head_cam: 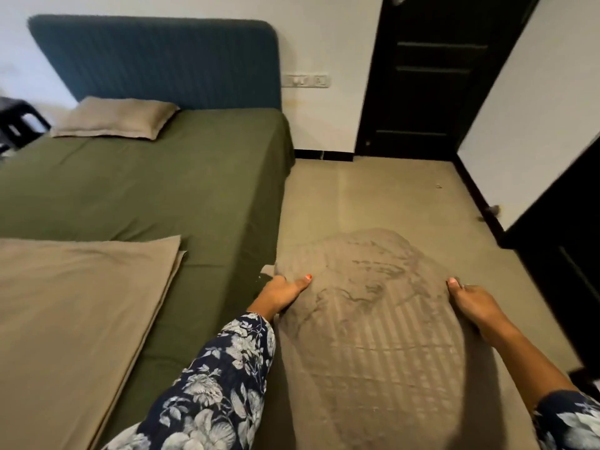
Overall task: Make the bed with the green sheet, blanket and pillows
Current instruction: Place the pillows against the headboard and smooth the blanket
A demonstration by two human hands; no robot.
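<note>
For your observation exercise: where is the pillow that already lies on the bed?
In the head view the pillow lies at upper left, on the green sheet at the head of the bed, just below the blue headboard.

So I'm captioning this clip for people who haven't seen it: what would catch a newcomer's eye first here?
First, the beige pillow filling the foreground, held over the floor beside the bed, with the left hand and right hand gripping its sides. Next, the green sheet spread over the bed at left, with another pillow lying at the teal headboard and a folded beige blanket at the near end.
</note>
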